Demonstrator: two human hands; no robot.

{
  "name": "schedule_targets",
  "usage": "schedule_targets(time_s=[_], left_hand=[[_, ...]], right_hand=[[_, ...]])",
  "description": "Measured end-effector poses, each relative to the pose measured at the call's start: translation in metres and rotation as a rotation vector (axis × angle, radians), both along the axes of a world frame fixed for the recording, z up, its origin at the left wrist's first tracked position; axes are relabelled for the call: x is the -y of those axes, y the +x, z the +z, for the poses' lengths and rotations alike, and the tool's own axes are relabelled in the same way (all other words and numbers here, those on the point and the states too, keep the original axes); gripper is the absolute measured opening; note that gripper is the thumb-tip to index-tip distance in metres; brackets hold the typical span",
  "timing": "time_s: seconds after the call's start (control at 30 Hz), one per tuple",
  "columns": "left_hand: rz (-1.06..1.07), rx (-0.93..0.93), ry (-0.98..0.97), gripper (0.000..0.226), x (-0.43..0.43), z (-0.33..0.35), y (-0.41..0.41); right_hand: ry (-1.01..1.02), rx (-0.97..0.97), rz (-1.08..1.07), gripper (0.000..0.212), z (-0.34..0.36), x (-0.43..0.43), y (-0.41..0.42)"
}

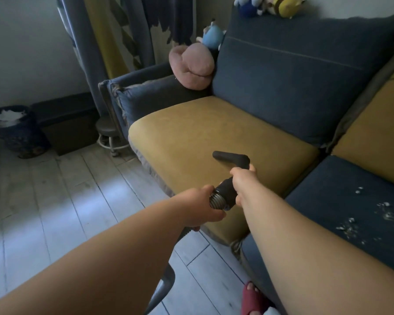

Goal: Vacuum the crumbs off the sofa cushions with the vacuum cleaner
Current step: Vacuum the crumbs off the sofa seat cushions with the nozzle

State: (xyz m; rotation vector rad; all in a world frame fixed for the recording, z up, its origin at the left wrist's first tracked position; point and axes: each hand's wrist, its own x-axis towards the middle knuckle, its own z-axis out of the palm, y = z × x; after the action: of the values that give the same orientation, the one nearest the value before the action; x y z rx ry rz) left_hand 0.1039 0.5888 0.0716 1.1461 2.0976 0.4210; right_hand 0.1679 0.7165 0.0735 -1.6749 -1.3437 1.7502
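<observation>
A black vacuum nozzle (231, 157) lies on the mustard-yellow seat cushion (214, 133) of the sofa. My right hand (245, 181) grips the black tube just behind the nozzle. My left hand (203, 206) holds the ribbed grey hose (216, 201) where it joins the tube. The hose runs down under my left arm toward the floor. White crumbs (371, 217) are scattered on the dark blue seat cushion (341, 192) to the right, apart from the nozzle.
A blue back cushion (293, 76) and a pink plush toy (192, 67) sit behind the yellow seat. A bin (11, 130), a dark box and a small stool (109, 133) stand at the left on the pale wood floor. A foot in a red slipper (251, 297) is near the sofa front.
</observation>
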Motion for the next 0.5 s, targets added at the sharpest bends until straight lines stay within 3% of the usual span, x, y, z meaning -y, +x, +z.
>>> schedule_targets(time_s=[0.5], left_hand=[[-0.119,-0.015,0.013,0.037,0.02,0.018,0.051]], right_hand=[[-0.062,0.014,-0.132,0.065,0.013,0.026,0.063]])
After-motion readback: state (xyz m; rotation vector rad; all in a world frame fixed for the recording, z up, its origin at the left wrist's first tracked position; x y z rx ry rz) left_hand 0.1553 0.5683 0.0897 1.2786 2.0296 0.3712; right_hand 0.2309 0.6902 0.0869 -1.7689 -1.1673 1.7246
